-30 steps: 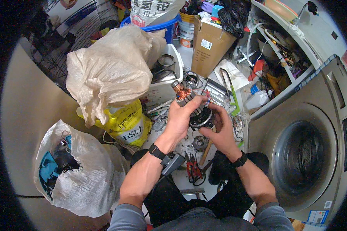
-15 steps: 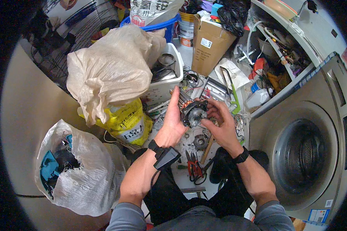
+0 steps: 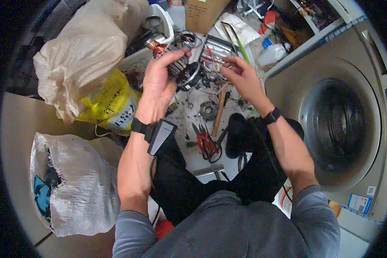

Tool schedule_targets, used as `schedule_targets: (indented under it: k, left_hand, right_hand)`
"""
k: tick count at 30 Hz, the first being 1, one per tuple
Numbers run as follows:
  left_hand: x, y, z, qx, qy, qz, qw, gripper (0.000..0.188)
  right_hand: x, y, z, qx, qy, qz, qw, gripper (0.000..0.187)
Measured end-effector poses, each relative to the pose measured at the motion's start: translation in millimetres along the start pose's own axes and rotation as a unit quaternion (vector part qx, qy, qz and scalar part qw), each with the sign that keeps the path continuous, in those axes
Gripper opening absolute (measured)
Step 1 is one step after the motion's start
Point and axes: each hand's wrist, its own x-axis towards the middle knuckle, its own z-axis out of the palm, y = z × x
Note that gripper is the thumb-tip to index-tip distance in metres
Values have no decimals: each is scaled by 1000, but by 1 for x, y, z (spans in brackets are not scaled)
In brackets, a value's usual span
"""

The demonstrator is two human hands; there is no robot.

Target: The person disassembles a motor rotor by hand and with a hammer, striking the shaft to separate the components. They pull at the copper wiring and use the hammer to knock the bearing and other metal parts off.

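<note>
My left hand (image 3: 161, 77) is closed around a motor rotor (image 3: 176, 64) with dark metal slots and copper windings, its copper end pointing up and left. Right beside those fingers is a dark ring-shaped motor housing part (image 3: 190, 76); whether the hand also touches it, I cannot tell. My right hand (image 3: 243, 77) is apart from the rotor, over the scattered parts, with thumb and fingertips bent and a small gap between them. Nothing plain shows in it. Below lie red-handled pliers (image 3: 207, 145), a hammer with a wooden handle (image 3: 220, 109) and a round dark motor part (image 3: 208, 110).
At the left stand a yellow sack (image 3: 109, 101), a beige sack (image 3: 79, 56) and an open white sack (image 3: 84, 185). A white bin (image 3: 170, 26) and a cardboard box (image 3: 204, 15) are at the back. A washing machine (image 3: 331, 129) stands at the right.
My hands have moved apart: the left up and left with the rotor, the right away from the motor part both hands were on. The view has tilted down toward my body.
</note>
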Motion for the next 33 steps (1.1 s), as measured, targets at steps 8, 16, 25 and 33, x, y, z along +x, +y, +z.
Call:
schedule_targets:
  k: [8, 16, 25, 33]
  left_hand:
    - [-19, 11, -4, 107, 4, 94, 990, 26]
    - [-8, 8, 18, 55, 5, 132, 990, 31]
    - [-48, 26, -9, 132, 70, 81, 986, 33]
    - [-41, 16, -11, 144, 105, 38, 983, 50]
  right_hand:
    - [12, 77, -12, -338, -241, 8, 910, 33]
    - [-120, 316, 2, -394, -277, 190, 856, 32]
    - [-173, 310, 128, -254, -172, 337, 890, 42]
    - [-136, 339, 129, -213, -91, 421, 877, 43]
